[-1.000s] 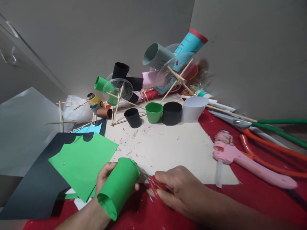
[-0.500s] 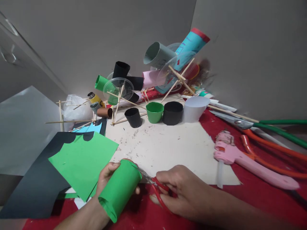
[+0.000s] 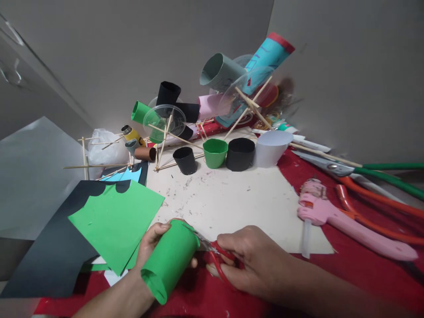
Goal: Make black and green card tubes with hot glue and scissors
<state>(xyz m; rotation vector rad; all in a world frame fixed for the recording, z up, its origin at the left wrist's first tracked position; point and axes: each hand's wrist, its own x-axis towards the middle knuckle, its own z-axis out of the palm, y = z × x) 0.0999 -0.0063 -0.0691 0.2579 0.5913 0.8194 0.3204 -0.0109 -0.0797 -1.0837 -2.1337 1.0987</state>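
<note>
My left hand [image 3: 149, 247] is wrapped round a green paper tube [image 3: 172, 260], which tilts with its upper end toward the right. The fingers of my right hand [image 3: 248, 256] are through the red handles of small scissors [image 3: 218, 260]. The scissor blades touch the rim at the tube's upper end, where a strip of green paper stands along the edge. Beyond my hands lies a pale board [image 3: 218, 207] with small scraps and marks on it. Green paper sheets [image 3: 115, 221] with scalloped cuts are left of my left hand.
A pink glue gun [image 3: 344, 225] and large green-handled shears [image 3: 338, 168] lie at the right. Along the board's far edge stand a green cup [image 3: 215, 153], black cups and a white one [image 3: 271, 150]. Behind them are stick frames with discs and paper tubes. Black paper [image 3: 49, 260] lies left.
The green tube and my left hand have shifted slightly right in view. The scissors stay at the tube's rim, a little more closed. The background has shifted slightly with the camera.
</note>
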